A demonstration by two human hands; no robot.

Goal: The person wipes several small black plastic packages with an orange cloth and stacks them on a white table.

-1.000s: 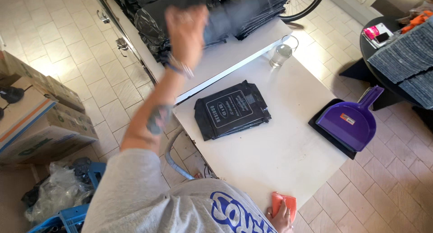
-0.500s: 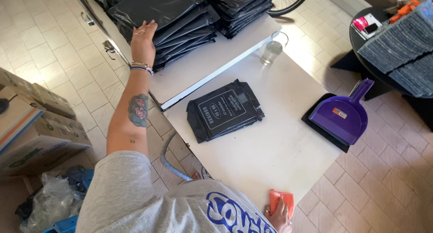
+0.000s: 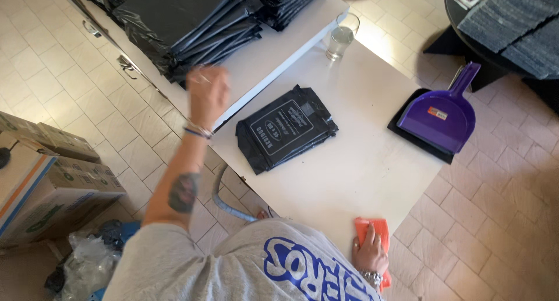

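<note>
Head view, looking down: my left hand (image 3: 207, 94) is raised and blurred beside the stacked black bags (image 3: 186, 21), loosely curled and apparently holding nothing. My right hand (image 3: 370, 253) lies flat on an orange cloth (image 3: 372, 228) at the white table's (image 3: 361, 161) near edge. A folded black bag packet (image 3: 286, 128) lies mid-table, a purple dustpan (image 3: 439, 114) and a glass (image 3: 342, 36) well apart from it.
</note>
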